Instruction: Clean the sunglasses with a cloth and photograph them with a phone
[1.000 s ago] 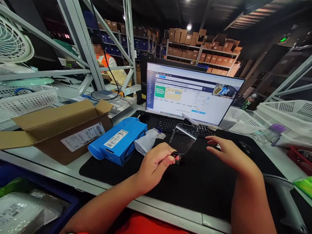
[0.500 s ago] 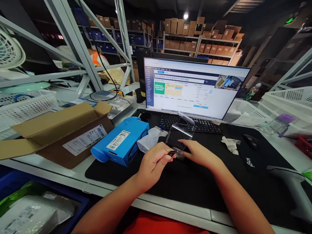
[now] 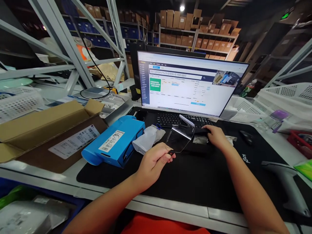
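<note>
While the left hand [image 3: 154,162] pinches a small dark end piece [image 3: 172,152] between thumb and forefinger, its other fingers curled in, the glasses [image 3: 179,139] stand out ahead of that grip, raised above the black mat [image 3: 190,185] and in front of the keyboard [image 3: 168,120]. They look clear and thin: the dark mat shows through the wide, curved lens, a bright streak of light crosses its upper part, and a fine pale line marks its lower rim. Tiny marks like print run along the left edge, too small to read. At the top, a pale, shiny strip slants across the keys.

The right hand [image 3: 216,136] is to the right of the glasses, apart from the lens, palm down with its fingers reaching toward the keyboard; whether they pinch anything I cannot tell. A clear packet [image 3: 200,140] lies just beside it, and a crumpled tissue [image 3: 231,139] shows partly behind the wrist.

Left of the glasses sit a crumpled white pouch [image 3: 145,139] and a blue box [image 3: 129,128], its white label [image 3: 111,141] bearing a drawing of glasses.
</note>
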`<state>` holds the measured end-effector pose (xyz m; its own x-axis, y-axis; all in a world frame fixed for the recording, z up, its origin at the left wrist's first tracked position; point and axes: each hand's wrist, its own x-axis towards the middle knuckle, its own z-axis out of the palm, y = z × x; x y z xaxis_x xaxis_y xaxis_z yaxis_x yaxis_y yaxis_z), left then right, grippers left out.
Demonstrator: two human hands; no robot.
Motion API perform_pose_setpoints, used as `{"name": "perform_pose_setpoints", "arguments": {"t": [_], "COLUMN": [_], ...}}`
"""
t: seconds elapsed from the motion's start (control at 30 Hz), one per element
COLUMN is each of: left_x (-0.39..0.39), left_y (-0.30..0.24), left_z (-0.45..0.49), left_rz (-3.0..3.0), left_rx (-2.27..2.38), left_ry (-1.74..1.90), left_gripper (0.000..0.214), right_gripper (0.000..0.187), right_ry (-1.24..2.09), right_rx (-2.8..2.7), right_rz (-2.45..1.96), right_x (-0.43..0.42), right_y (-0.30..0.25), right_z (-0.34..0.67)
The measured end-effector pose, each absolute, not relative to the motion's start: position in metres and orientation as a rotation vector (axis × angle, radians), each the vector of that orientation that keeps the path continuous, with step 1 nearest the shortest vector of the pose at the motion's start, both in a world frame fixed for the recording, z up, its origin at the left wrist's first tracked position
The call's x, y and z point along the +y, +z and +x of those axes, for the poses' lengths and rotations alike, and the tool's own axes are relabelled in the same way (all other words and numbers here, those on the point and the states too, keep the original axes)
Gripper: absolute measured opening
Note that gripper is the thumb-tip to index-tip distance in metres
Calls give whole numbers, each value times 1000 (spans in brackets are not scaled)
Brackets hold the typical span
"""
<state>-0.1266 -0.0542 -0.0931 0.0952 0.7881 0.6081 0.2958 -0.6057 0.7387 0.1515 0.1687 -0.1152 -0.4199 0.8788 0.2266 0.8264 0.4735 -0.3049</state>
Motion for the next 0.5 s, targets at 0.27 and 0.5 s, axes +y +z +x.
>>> {"name": "perform_pose_setpoints", "arguments": {"t": [0.27,0.5], "left_x": [-45,-44], "left_y": [-97,-102], "left_z": [-114,-110], "left_rz": [1809,1700], "left_rx": [987,931], "left_ry": [1382,1350], "left_gripper": [30,32], "right_gripper": [46,52], "right_ry": [51,-40], "right_rx": [-2140,-2179], "right_rz": [-1673,-1475], "right_x": [194,180], "right_y": [-130,-124], "right_z": [206,210]}}
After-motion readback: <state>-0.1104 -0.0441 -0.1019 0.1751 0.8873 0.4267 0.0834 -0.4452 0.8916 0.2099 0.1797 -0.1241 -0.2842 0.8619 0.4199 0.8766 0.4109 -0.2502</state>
